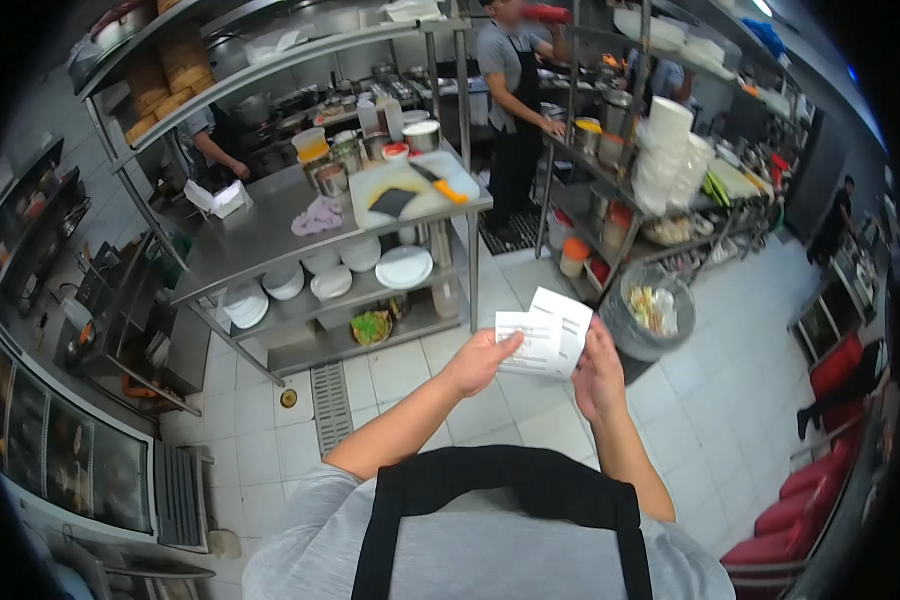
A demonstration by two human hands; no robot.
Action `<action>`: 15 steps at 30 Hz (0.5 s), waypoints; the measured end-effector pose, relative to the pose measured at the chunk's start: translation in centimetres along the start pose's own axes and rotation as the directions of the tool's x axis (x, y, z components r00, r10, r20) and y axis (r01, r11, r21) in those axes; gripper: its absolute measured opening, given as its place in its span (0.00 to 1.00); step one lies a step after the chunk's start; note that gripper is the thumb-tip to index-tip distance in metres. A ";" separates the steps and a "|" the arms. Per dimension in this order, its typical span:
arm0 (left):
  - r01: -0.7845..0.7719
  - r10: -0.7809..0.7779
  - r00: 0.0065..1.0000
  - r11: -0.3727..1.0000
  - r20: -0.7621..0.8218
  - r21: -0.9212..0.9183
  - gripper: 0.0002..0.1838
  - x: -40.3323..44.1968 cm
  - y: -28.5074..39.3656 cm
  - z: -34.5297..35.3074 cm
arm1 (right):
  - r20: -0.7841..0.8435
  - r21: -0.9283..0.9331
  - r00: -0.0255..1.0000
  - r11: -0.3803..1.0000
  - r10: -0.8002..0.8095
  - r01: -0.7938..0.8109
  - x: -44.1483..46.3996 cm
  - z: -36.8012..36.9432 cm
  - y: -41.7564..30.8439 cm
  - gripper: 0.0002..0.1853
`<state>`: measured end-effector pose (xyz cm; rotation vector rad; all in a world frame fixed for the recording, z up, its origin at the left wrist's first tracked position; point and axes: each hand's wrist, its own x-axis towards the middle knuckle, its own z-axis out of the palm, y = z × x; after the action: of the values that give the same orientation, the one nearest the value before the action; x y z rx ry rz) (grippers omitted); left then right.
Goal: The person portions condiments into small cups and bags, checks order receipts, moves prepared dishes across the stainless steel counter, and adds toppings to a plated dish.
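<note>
Two printed paper slips (532,345), like receipts or order tickets, overlap in front of my chest. My left hand (482,362) pinches the left one, thumb on top and the other fingers hidden underneath. At the right edge, my right hand (598,370) has its fingers curled against the other slip, partly behind it. The print is too small to read. Beyond the slips are the tiled floor and a grey bin (658,340) lined with a bag and holding food scraps.
Ahead on the left stands a steel table (260,215) with a cutting board (430,212), an orange-handled knife (440,184) and a purple cloth (317,216). Bowls fill its lower shelf. A co-worker (515,90) in a dark apron stands behind. Red chairs (795,510) line the right side.
</note>
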<state>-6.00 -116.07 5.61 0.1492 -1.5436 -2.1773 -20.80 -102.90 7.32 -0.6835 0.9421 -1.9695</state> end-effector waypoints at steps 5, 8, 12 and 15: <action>-0.018 0.025 0.999 0.988 -0.042 0.154 0.19 8.6 0.9 -3.5 | 0.177 -0.006 0.968 0.984 0.176 -0.178 9.7 -1.5 -1.2 0.19; -0.021 0.025 1.000 0.964 -0.015 0.265 0.17 13.4 2.8 -6.8 | 0.149 -0.005 0.969 0.980 0.197 -0.199 16.3 -2.4 0.3 0.16; -0.021 0.228 0.953 0.702 -0.197 0.712 0.14 21.5 8.6 -15.1 | -0.060 0.056 0.998 0.998 -0.037 0.040 23.9 -3.4 -0.1 0.11; -0.052 0.582 0.728 0.574 -0.363 0.817 0.14 29.2 18.7 -25.8 | -0.150 -0.007 0.975 0.986 -0.164 0.164 28.6 -5.3 -1.0 0.15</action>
<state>-17.15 -155.82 18.44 0.6901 -1.7801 -0.8703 -39.71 -124.94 8.44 -0.6336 0.9969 -2.1938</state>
